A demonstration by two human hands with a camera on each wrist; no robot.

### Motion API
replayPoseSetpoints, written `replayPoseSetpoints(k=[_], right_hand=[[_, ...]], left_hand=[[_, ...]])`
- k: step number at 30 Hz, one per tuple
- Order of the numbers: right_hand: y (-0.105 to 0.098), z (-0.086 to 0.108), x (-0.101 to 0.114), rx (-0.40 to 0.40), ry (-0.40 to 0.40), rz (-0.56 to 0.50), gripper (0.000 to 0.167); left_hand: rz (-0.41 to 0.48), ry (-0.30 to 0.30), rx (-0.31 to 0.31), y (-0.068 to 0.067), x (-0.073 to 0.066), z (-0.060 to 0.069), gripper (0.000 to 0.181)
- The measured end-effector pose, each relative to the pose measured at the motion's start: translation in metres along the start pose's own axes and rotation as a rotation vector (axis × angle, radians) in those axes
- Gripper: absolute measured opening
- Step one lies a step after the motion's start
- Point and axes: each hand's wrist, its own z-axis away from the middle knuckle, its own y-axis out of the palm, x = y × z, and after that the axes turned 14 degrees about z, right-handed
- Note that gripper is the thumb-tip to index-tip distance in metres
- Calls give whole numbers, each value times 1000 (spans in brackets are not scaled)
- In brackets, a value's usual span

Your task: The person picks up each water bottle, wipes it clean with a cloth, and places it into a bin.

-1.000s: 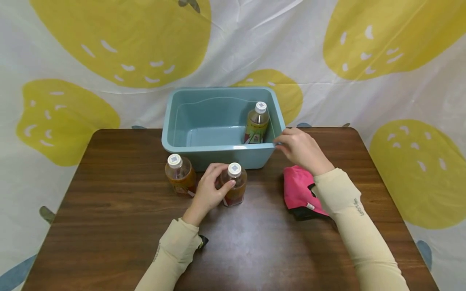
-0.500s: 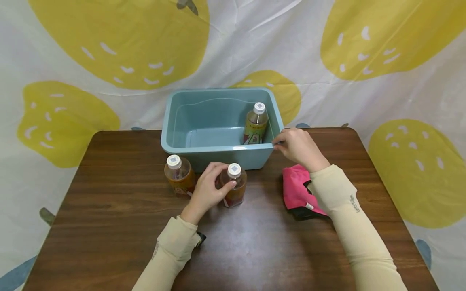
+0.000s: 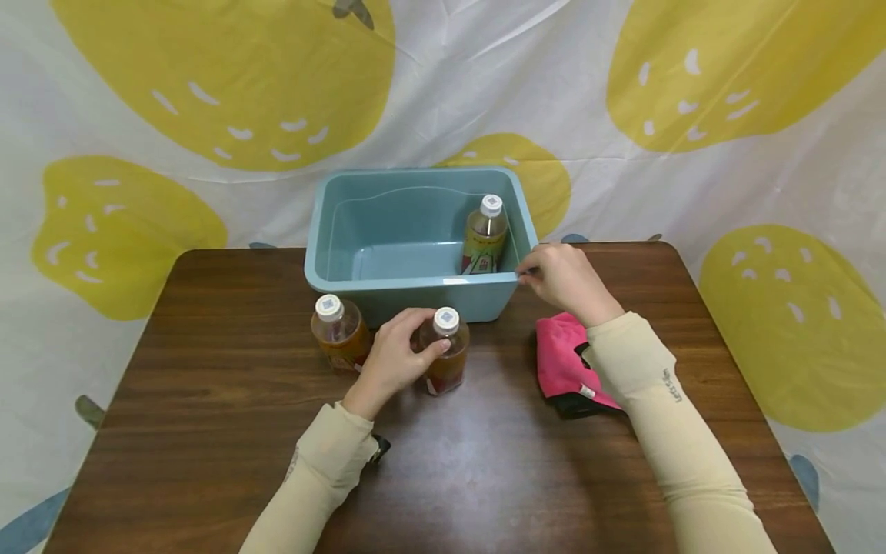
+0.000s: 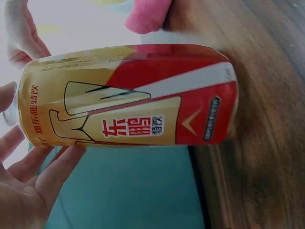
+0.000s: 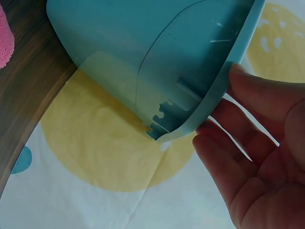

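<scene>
In the head view the left hand (image 3: 397, 358) grips an amber bottle (image 3: 447, 355) with a white cap, thumb on one side and fingers on the other. The left wrist view shows that bottle's gold and red label (image 4: 128, 100), with the fingers around its neck end. The right hand (image 3: 569, 282) pinches the front right corner of a blue-green bin (image 3: 415, 288); in the right wrist view its thumb and fingers hold the rim (image 5: 224, 78). A bottle with a green and yellow label (image 3: 484, 240) stands inside the bin at its right end.
Another amber bottle (image 3: 342, 338) with a white cap stands left of the left hand, close to the bin's front. A pink and black cloth item (image 3: 564, 358) lies beneath the right forearm on the wooden table (image 3: 208, 400). A fruit-patterned sheet (image 3: 263, 208) hangs behind.
The bottle in the left hand has tilted or risen very slightly. The right hand stays on the bin's corner, and the whole head view has shifted a little.
</scene>
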Motion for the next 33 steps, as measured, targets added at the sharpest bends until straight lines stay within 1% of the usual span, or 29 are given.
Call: replayPoseSetpoints(k=[2,4,6,8,11,14,18,21,24,26,29,30,33], right_hand=[[0,0,1,0,-2,-1,9],[0,-1,0,-1,-4,-1,9],[0,-1,0,-2,1,-2,10],[1,-1,0,-3,3,-1,10],[1,-2,-1,-1,2,-1,10],[1,-3,-1,2,-3,0,10],[0,-2,-2,5,-2,-4,10],[-1,-2,-3,6,5,-6,10],[-1,-2,-3,8,10,-9,10],[-1,-2,-3,9,12,-10,10],[-2,-2,-3,12,10,-10,9],[-1,-2,-2,13,9,-8,9],[-1,-2,-1,13,8,-2,9]], left_hand=[[-8,0,2,-3,-4,0,37],[-11,15,0,-8,-10,0,37],[-15,48,-3,-14,-18,0,36],[-31,97,-7,-22,-28,-1,35],[-51,164,-10,-37,-46,-3,35],[-48,203,-16,-53,-68,-6,34],[-25,254,-47,-74,-93,-13,35],[-14,303,-75,-88,-107,-23,35],[11,324,-103,-101,-116,-38,35],[33,315,-124,-108,-120,-49,35],[29,329,-153,-116,-122,-69,35],[25,324,-159,-118,-121,-76,34],[-12,274,-146,-123,-119,-96,33]])
